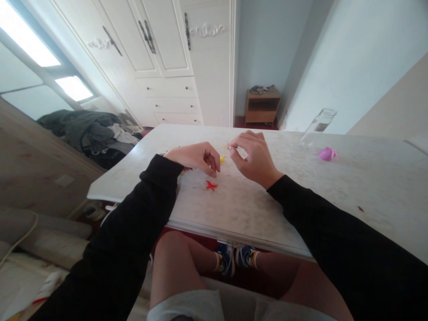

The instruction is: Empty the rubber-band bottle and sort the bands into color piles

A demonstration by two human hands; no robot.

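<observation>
My left hand (202, 159) is curled low over the pale marbled table (240, 209), its fingers bent inward; what they hold, if anything, is hidden. Just past its fingertips shows a small yellow piece (222, 158), partly covered by the hand. Thumb and forefinger of my right hand (254, 157) are pinched together at a tiny dark and yellowish bit, too small to name. On the tabletop below my left hand lies a small red, spiky, star-like piece (211, 185). More little coloured pieces peek out from behind my left wrist, mostly hidden.
A clear glass bottle or jar (321, 125) stands at the table's far right. Beside it lies a purple crumpled item (327, 154). A dark speck (360, 208) is at the right. Beyond are a white wardrobe (167, 58), a wooden nightstand (263, 107) and piled clothes (90, 133).
</observation>
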